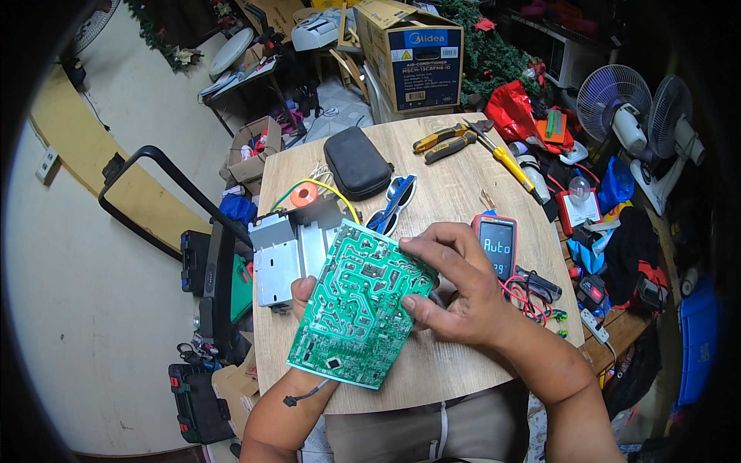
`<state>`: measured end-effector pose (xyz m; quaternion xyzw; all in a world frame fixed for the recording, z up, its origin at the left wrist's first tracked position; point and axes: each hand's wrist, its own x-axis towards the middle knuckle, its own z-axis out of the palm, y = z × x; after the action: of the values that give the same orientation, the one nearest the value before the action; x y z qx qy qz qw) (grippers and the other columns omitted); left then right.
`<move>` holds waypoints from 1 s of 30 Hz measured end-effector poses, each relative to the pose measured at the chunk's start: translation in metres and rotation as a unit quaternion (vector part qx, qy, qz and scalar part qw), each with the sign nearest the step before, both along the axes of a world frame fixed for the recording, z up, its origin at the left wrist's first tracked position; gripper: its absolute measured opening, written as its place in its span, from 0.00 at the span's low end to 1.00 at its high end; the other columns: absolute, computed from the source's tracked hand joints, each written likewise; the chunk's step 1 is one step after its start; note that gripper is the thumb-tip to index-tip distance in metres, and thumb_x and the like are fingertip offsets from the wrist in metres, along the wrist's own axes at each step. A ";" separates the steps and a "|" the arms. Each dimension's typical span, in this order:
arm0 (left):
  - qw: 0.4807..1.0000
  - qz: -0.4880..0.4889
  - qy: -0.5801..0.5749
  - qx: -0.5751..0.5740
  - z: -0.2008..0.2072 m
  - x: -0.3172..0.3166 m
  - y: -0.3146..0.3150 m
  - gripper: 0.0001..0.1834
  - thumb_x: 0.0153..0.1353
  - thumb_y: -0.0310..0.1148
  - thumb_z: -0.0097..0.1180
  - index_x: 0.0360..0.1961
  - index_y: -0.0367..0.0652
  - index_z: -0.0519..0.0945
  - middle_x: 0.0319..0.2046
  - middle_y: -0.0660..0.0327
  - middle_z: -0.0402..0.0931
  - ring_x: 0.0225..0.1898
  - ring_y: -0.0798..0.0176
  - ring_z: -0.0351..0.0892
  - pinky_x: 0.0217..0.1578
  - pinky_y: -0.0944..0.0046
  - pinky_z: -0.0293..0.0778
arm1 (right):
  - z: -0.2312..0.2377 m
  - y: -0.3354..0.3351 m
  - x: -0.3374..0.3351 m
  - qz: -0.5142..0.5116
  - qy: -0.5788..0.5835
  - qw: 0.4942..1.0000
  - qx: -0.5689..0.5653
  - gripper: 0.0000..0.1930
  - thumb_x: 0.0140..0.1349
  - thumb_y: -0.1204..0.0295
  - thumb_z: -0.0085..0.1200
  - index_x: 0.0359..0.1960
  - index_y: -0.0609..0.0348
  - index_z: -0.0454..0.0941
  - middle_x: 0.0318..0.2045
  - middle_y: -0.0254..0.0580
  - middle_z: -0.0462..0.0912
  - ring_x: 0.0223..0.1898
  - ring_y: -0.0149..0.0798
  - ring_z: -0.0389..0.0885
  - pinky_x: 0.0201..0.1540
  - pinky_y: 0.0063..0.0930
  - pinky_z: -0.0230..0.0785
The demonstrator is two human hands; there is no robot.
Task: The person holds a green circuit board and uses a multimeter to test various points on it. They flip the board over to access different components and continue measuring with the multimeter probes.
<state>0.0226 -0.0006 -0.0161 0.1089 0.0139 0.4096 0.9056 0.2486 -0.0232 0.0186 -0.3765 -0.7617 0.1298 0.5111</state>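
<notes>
A green circuit board (359, 309) is held up over the near part of the table, its soldered side facing me. My left hand (303, 295) grips it from behind; only the thumb shows past the left edge, and the other fingers are hidden by the board. At the board's right edge my right hand (459, 282) is closed on it, index fingertip near the top right corner and thumb on the face. A short dark cable with a black connector (291, 400) hangs from the lower edge. Behind the board lies a grey metal housing (275, 266) with a yellow-green wire.
On the wooden table (463, 378) are a black zip case (357, 163), sunglasses (395, 204), pliers (449, 142), a yellow soldering iron (509, 166) and a red multimeter (496, 241) with leads. A large carton (413, 58) stands beyond; two fans (617, 104) are at the far right.
</notes>
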 end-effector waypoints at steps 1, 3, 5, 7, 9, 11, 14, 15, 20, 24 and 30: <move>1.000 0.000 -0.002 -0.006 0.001 0.001 -0.001 0.50 0.58 0.64 0.56 0.72 0.39 0.66 0.64 0.40 0.73 0.61 0.36 0.78 0.63 0.35 0.75 | 0.000 0.000 0.000 0.005 0.018 1.000 -0.016 0.29 0.54 0.68 0.71 0.60 0.58 0.81 0.49 0.50 0.76 0.50 0.47 0.78 0.54 0.37 0.73; 0.997 0.010 -0.026 -0.065 0.003 0.006 -0.005 0.55 0.53 0.61 0.59 0.74 0.33 0.61 0.67 0.33 0.68 0.64 0.29 0.74 0.64 0.28 0.71 | 0.000 0.000 0.001 0.008 0.022 0.999 -0.028 0.27 0.57 0.71 0.69 0.60 0.59 0.80 0.50 0.51 0.76 0.49 0.46 0.79 0.53 0.35 0.74; 0.995 -0.031 -0.085 -0.039 0.006 0.012 -0.005 0.56 0.53 0.63 0.57 0.75 0.34 0.60 0.67 0.33 0.67 0.63 0.29 0.74 0.64 0.28 0.71 | -0.001 -0.001 0.001 0.012 0.022 0.999 -0.040 0.25 0.59 0.74 0.68 0.60 0.59 0.81 0.50 0.51 0.76 0.49 0.46 0.79 0.52 0.34 0.75; 0.993 -0.043 -0.107 -0.018 0.009 0.015 -0.004 0.57 0.52 0.64 0.57 0.75 0.34 0.59 0.67 0.32 0.67 0.63 0.30 0.75 0.64 0.29 0.71 | -0.003 -0.002 0.001 0.021 0.020 0.998 -0.056 0.23 0.59 0.75 0.67 0.59 0.58 0.82 0.50 0.50 0.76 0.49 0.45 0.80 0.52 0.34 0.75; 0.996 -0.027 -0.086 0.006 0.013 0.016 -0.004 0.59 0.51 0.63 0.59 0.75 0.33 0.58 0.66 0.33 0.67 0.63 0.32 0.76 0.64 0.31 0.73 | -0.006 -0.002 0.000 0.045 0.043 0.997 -0.052 0.22 0.59 0.75 0.67 0.57 0.55 0.83 0.50 0.50 0.76 0.50 0.46 0.80 0.51 0.35 0.76; 0.997 -0.027 -0.076 0.021 0.017 0.017 -0.003 0.60 0.50 0.62 0.62 0.75 0.31 0.57 0.66 0.35 0.68 0.62 0.34 0.77 0.64 0.34 0.74 | -0.008 0.001 -0.002 0.056 0.040 0.997 -0.025 0.21 0.58 0.76 0.67 0.55 0.52 0.85 0.51 0.50 0.76 0.51 0.47 0.80 0.51 0.37 0.75; 0.982 0.079 0.121 0.118 0.019 0.016 -0.006 0.62 0.47 0.61 0.66 0.74 0.29 0.58 0.66 0.39 0.69 0.62 0.38 0.78 0.63 0.38 0.76 | -0.008 0.004 -0.002 0.036 -0.018 0.999 0.033 0.21 0.57 0.78 0.66 0.54 0.48 0.87 0.54 0.51 0.76 0.54 0.49 0.79 0.55 0.40 0.73; 0.958 0.131 0.200 0.156 0.019 0.017 -0.005 0.62 0.47 0.62 0.67 0.74 0.29 0.59 0.66 0.41 0.69 0.62 0.41 0.78 0.64 0.43 0.76 | -0.006 0.003 0.001 0.015 -0.048 0.998 0.034 0.21 0.57 0.79 0.66 0.54 0.47 0.87 0.56 0.51 0.75 0.56 0.49 0.78 0.58 0.40 0.72; 0.804 0.235 0.384 0.388 0.016 0.014 0.011 0.58 0.43 0.65 0.72 0.67 0.33 0.68 0.71 0.42 0.63 0.68 0.45 0.71 0.67 0.49 0.68 | -0.006 -0.002 -0.003 0.016 -0.014 0.999 -0.030 0.22 0.58 0.77 0.63 0.56 0.50 0.86 0.57 0.49 0.76 0.58 0.48 0.75 0.59 0.41 0.67; 0.537 0.391 0.474 0.578 0.018 0.007 0.018 0.44 0.36 0.56 0.82 0.52 0.39 0.82 0.72 0.36 0.61 0.69 0.38 0.69 0.68 0.45 0.64 | -0.010 -0.002 0.001 0.178 0.136 0.946 -0.233 0.26 0.62 0.73 0.62 0.63 0.65 0.78 0.58 0.47 0.76 0.58 0.41 0.76 0.64 0.35 0.66; 0.340 0.442 0.548 0.623 0.030 0.007 0.009 0.45 0.32 0.57 0.86 0.50 0.40 0.85 0.70 0.37 0.63 0.66 0.37 0.71 0.68 0.45 0.65 | -0.025 0.001 -0.002 0.340 0.438 0.699 -0.452 0.28 0.58 0.81 0.55 0.64 0.69 0.75 0.59 0.49 0.81 0.62 0.42 0.79 0.67 0.37 0.68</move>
<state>0.0293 0.0080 0.0139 0.8198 0.2939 0.4887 0.0517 0.2464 -0.0222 -0.0060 -0.1785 -0.3772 0.7736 0.4769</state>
